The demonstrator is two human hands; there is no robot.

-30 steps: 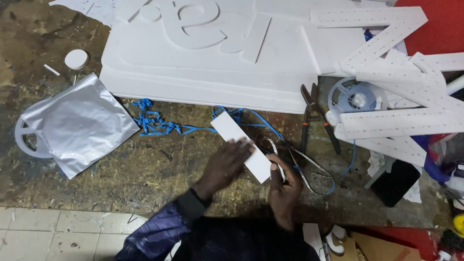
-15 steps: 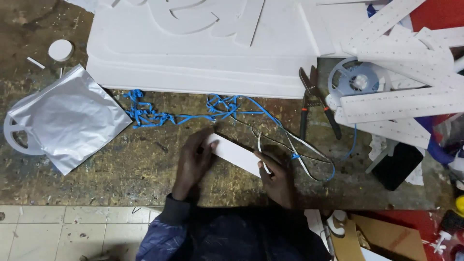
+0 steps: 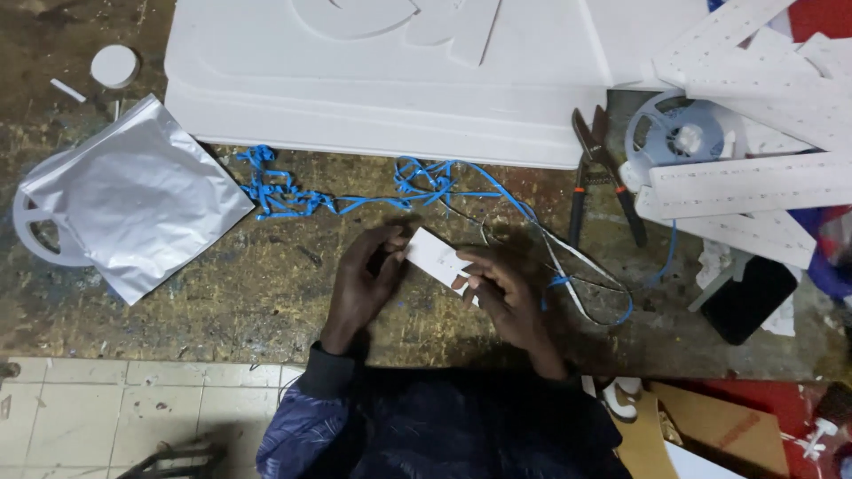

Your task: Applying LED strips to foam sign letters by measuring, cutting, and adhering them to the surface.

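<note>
Head camera looks straight down at a rough brown workbench (image 3: 222,293). Both hands meet near the middle of it. The left hand (image 3: 364,275) is curled, and its fingertips pinch the left end of a small white strip (image 3: 437,259). The right hand (image 3: 497,288) is curled too, and its fingers and thumb hold the strip's other end. The strip sits tilted between them, just above the bench.

At twelve o'clock from the hands lies a tangle of blue ribbon (image 3: 293,195), and past it a big white foam board (image 3: 390,89). At ten o'clock is a shiny silver bag (image 3: 133,195) on top of a white reel (image 3: 40,235). At two o'clock lie dark pliers (image 3: 603,177), then another reel (image 3: 679,137) and long white strips with little holes (image 3: 745,177). At three o'clock is a flat black thing (image 3: 745,297). Thin wire loops (image 3: 577,270) lie just beside the right hand.

To do this well, I think both hands should hold the strip softly by its ends so it does not bend, and keep it away from the wires and ribbon.
</note>
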